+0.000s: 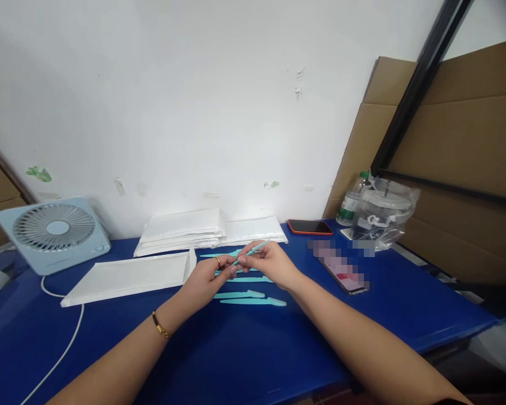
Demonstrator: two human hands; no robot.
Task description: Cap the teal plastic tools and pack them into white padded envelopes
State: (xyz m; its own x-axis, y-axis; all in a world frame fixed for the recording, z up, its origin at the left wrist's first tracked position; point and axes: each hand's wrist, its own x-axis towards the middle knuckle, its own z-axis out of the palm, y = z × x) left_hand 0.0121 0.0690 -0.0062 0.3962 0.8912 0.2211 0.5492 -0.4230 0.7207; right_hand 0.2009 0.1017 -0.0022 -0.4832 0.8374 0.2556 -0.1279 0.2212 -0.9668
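Both hands are closed on one slim turquoise eyebrow razor (259, 247), raised above the table and slanting up to the right. My left hand (206, 278) pinches its lower left end, and my right hand (274, 263) grips it nearer the middle, their fingertips almost meeting. Several more razors of the same colour lie side by side under and in front of the hands, the nearest razor (253, 301) being fully visible. My fingers partly cover the others. Left of the hands lies a white padded envelope (137, 275), its end toward them standing slightly open.
Against the wall are a stack of white envelopes (181, 228) and a smaller pile (253, 229). A light blue fan (57, 230) with a white cable stands left. To the right are an orange-edged phone (310, 226), another phone (346, 273), a bottle (349, 205) and a bagged clear cup (382, 214).
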